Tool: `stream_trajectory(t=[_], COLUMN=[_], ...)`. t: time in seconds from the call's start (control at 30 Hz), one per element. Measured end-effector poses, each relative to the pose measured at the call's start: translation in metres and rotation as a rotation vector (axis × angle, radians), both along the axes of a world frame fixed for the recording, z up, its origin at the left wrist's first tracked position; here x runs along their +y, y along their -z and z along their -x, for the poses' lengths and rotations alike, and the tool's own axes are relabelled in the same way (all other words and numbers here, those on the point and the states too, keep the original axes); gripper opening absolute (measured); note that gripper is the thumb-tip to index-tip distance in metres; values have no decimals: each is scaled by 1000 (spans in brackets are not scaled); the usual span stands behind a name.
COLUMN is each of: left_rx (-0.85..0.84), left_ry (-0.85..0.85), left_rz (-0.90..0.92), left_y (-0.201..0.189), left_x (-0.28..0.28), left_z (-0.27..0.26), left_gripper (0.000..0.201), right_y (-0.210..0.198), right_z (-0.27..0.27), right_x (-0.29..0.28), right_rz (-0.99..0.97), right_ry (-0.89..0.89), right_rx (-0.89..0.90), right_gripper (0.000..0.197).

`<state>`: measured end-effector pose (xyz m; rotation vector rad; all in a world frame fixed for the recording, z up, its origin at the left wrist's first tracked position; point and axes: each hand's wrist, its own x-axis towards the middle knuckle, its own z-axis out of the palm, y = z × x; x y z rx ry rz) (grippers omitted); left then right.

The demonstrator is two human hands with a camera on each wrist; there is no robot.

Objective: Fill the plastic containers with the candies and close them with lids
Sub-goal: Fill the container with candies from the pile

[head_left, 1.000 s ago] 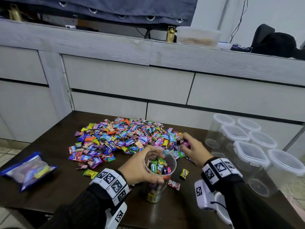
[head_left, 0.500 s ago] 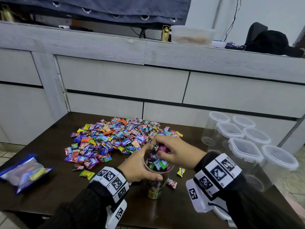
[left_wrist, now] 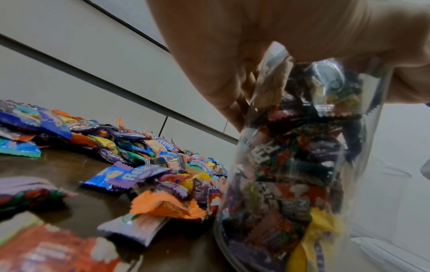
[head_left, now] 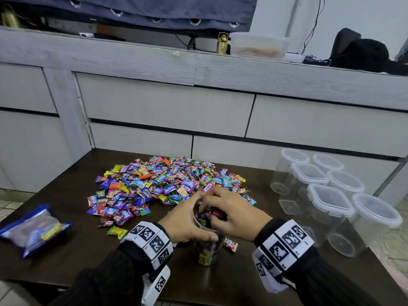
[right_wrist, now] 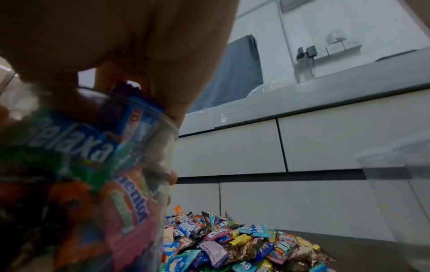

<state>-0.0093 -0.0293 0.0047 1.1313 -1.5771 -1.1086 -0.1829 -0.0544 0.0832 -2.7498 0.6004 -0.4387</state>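
Clear round plastic container [head_left: 207, 250], nearly full of wrapped candies, stands between the hands: left hand [head_left: 185, 224] grips its rim, right hand [head_left: 231, 215] pinches candies over the mouth. Overfilling risks spills, blocking the lid.

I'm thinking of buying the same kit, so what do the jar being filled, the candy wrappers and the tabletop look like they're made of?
Jar: clear, smooth rigid plastic by the look; candies show through its wall.
Candy wrappers: thin glossy printed film, probably plastic or foil laminate, with crimped zigzag ends.
Tabletop: dark brown with a slight sheen, apparently wood or wood-look laminate; which one cannot be told.
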Motion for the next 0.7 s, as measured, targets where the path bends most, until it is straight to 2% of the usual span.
stream_trajectory(t=[0.17,0.3,0.37,0.53,0.6,0.7], left_rx=[1,-91,-69,-43,-58,-47], left_ry=[2,-5,-4,18,20,23], left_rz=[-2,6,-13,-40,-45,-51], left_y=[0,-6,-6,-8,-9,-10], left_x=[-1,3,3,4,4,5], left_z=[0,-1,-1,-2,-2,-1], left_gripper=[91,91,96,99,98,86], right_y=[-3,-3,-3,-10,-14,-21], right_z=[4,4,4,11,15,19], right_x=[-3,-6,-6,-5,-6,-8], right_rz=[-38,-60,-108,-242,-195,-132], right_ry=[25,30,42,78,90,123], right_rx=[-60,-91,-117,-212,-220,-186], right_gripper=[29,36,37,32,29,17])
